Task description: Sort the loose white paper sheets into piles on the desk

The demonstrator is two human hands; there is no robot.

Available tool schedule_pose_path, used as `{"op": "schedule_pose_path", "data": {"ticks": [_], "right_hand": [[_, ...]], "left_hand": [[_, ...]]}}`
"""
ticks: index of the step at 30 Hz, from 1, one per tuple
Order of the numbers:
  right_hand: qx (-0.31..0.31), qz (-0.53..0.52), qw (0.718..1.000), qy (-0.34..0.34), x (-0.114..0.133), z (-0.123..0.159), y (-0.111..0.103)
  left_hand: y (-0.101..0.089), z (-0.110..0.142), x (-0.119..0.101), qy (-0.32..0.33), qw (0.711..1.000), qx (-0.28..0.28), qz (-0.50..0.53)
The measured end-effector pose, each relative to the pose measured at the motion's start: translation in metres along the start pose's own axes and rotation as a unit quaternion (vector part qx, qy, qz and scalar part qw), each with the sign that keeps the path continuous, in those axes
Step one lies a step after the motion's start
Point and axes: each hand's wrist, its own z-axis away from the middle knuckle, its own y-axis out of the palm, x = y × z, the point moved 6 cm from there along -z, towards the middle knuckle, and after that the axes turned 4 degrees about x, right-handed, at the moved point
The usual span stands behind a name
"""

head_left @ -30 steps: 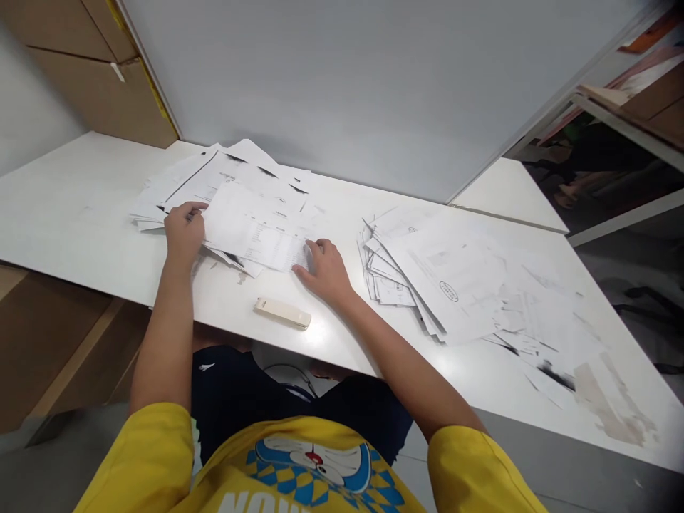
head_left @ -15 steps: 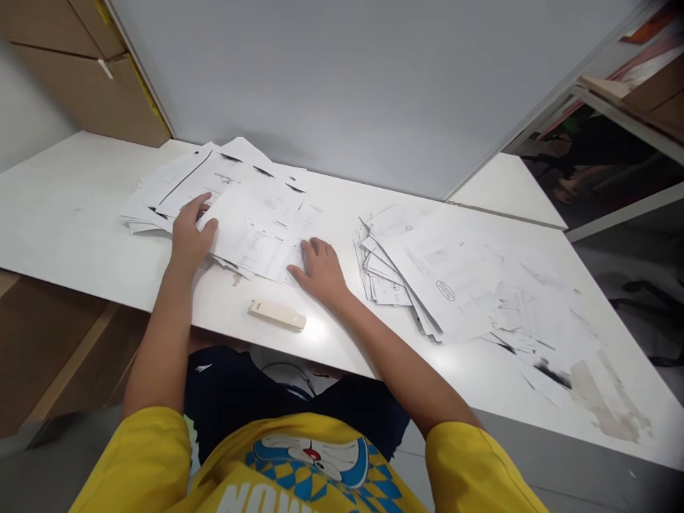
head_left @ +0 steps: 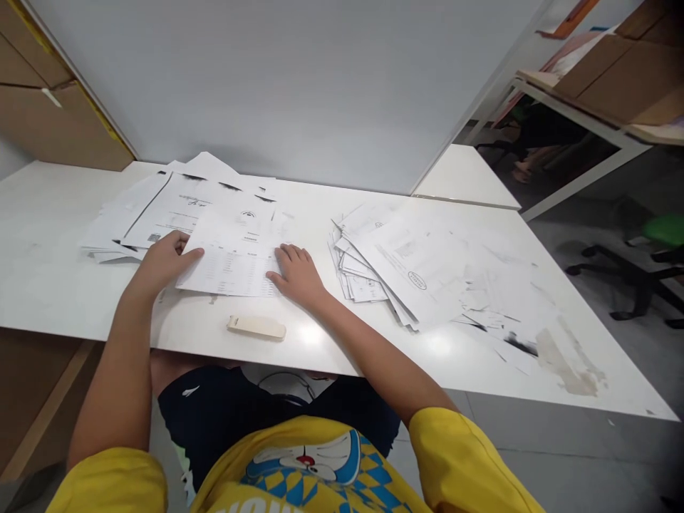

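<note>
Printed sheet (head_left: 229,267) lies across the near right part of the left paper pile (head_left: 144,214), on a white bench (head_left: 48,271). The left hand (head_left: 163,263) rests its thumb on the sheet's left edge; I cannot tell whether its fingers pinch underneath. The right hand (head_left: 299,276) has its fingers loosely open at the right edge. Thin and light, the sheet probably slides and creases easily; opposite edges seem the best hold. Compared with half a second ago, its near edge runs more level, and papers poking out below no longer show.
</note>
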Motion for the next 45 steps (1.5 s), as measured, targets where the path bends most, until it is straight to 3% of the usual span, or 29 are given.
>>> {"op": "schedule_pose_path", "data": {"ticks": [3,5,8,10,13,18,27,33,45], "right_hand": [[-0.003,-0.025,1.000,0.013,-0.002,-0.002,-0.001],[-0.026,-0.066,0.997,0.038,-0.007,-0.002,-0.005],[-0.091,-0.167,0.978,0.081,-0.020,0.001,-0.016],[-0.122,-0.237,0.960,0.082,-0.028,0.003,-0.020],[-0.162,-0.287,0.944,0.034,-0.031,0.007,-0.025],[-0.183,-0.314,0.931,-0.016,-0.032,0.006,-0.025],[-0.138,-0.368,0.920,-0.009,-0.036,-0.001,-0.014],[-0.128,-0.358,0.925,0.003,-0.038,-0.002,-0.010],[-0.147,-0.411,0.900,0.006,-0.040,-0.002,-0.010]], "left_hand": [[0.001,0.012,-0.010,0.012,0.999,-0.016,-0.028],[0.003,0.022,-0.011,0.045,0.996,-0.076,0.001],[0.007,0.036,-0.001,0.103,0.965,-0.200,0.132],[0.014,0.042,0.005,0.144,0.934,-0.224,0.239],[0.025,0.047,0.008,0.170,0.913,-0.197,0.314],[0.025,0.056,0.012,0.160,0.907,-0.220,0.320],[0.042,0.058,0.009,0.080,0.933,-0.103,0.337],[0.046,0.054,0.015,0.091,0.933,-0.097,0.333],[0.051,0.052,0.020,0.075,0.933,-0.096,0.338]]}}
